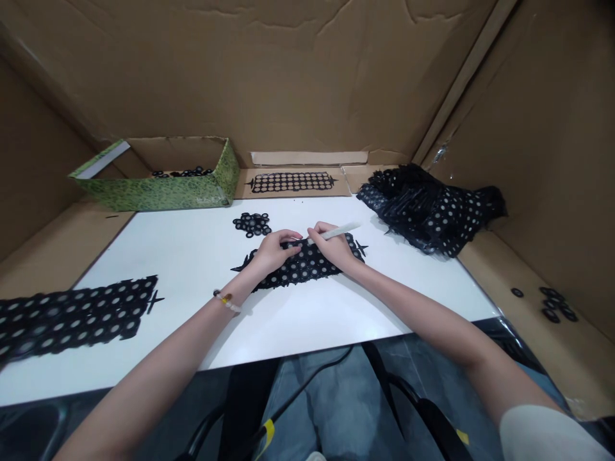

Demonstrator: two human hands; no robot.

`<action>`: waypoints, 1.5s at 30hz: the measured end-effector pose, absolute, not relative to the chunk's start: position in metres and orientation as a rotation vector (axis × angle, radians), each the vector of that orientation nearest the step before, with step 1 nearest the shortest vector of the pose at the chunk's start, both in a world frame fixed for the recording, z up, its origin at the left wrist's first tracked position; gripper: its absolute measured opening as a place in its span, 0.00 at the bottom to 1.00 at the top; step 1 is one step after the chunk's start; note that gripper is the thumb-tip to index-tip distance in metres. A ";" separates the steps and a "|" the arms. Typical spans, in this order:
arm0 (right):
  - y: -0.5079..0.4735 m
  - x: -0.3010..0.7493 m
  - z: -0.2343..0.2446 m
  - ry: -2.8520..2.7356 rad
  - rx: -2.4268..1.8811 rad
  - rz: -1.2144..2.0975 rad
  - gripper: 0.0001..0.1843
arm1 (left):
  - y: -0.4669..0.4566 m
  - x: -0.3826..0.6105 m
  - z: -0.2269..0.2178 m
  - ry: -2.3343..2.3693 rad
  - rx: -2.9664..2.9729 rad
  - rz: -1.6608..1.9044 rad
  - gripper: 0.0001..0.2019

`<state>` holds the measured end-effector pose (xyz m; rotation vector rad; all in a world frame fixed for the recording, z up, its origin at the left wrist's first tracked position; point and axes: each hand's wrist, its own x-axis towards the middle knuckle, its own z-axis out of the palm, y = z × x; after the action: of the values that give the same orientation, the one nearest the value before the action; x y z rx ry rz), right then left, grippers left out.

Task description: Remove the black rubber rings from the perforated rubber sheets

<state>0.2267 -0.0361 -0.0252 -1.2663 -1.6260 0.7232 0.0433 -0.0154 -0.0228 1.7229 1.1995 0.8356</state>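
Observation:
A black sheet with rows of round pale spots (pixel 307 264) lies on the white table in front of me. My left hand (pixel 275 251) rests over its left part, thumb and index finger curled at its upper edge. In my right hand (pixel 331 244) is a slim white pen-like tool (pixel 342 230), its tip end pointing down at the sheet's upper edge between the hands. The exact point of contact is too small to tell. Just behind my left hand is a small pile of black rings (pixel 252 223).
A green-patterned box (pixel 158 193) with black rings stands back left. Behind my hands lies a black ring grid (pixel 293 182) on cardboard. Black dotted sheets (pixel 432 208) are heaped at right; another sheet (pixel 81 315) lies left. Loose rings (pixel 552 302) sit far right. Cardboard walls (pixel 288 83) surround the table.

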 end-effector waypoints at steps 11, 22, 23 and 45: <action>-0.038 0.225 -0.032 -1.695 -1.244 0.778 0.17 | -0.017 0.041 -0.026 1.204 1.564 0.866 0.23; -0.041 0.221 -0.031 -1.722 -1.248 0.773 0.16 | -0.017 0.042 -0.023 1.179 1.580 0.855 0.21; -0.041 0.220 -0.030 -1.720 -1.250 0.775 0.16 | -0.017 0.042 -0.023 1.178 1.583 0.854 0.20; -0.035 0.225 -0.031 -1.571 -1.208 0.856 0.17 | -0.011 0.033 -0.018 1.253 2.002 0.509 0.12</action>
<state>0.2252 -0.0349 -0.0307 -1.2077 -1.5712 0.8564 0.0334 -0.0105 -0.0185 2.0022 1.2528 0.5085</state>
